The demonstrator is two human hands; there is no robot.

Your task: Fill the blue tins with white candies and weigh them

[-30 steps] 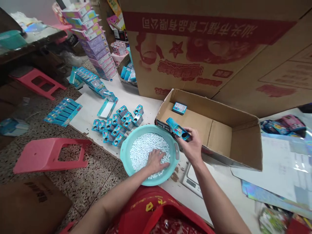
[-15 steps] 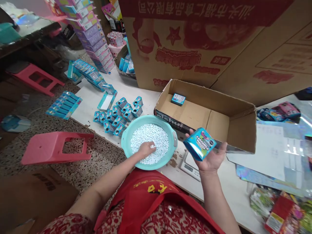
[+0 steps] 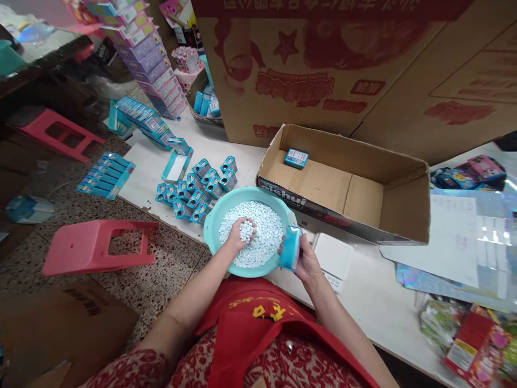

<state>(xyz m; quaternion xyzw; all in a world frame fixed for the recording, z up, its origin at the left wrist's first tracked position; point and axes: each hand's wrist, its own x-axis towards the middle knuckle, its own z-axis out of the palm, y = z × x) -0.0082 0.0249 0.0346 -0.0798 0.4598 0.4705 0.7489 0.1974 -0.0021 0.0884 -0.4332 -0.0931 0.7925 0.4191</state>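
My left hand (image 3: 237, 235) is cupped over the turquoise bowl (image 3: 210, 223), its fingers curled around a heap of small white candies (image 3: 247, 231). More white candies (image 3: 264, 229) lie below it in the bowl. At the bowl's right rim, my right hand (image 3: 308, 261) grips a shiny blue candy packet (image 3: 290, 248), held upright with a narrow side towards me. Whether the packet's top is open I cannot tell. Just right of that hand, a white kitchen scale (image 3: 333, 254) rests on the table.
Several small blue boxes (image 3: 197, 196) stand left of the bowl. Behind the scale is a shallow cardboard box (image 3: 363, 226) with one blue packet (image 3: 296, 158) inside. A large carton (image 3: 323, 70) rises at the back. A red stool (image 3: 81, 248) stands on the floor at left.
My left hand has lifted from among the candies with a handful. My right hand has brought the blue packet leftwards to the bowl's rim and turned it, uncovering the scale.
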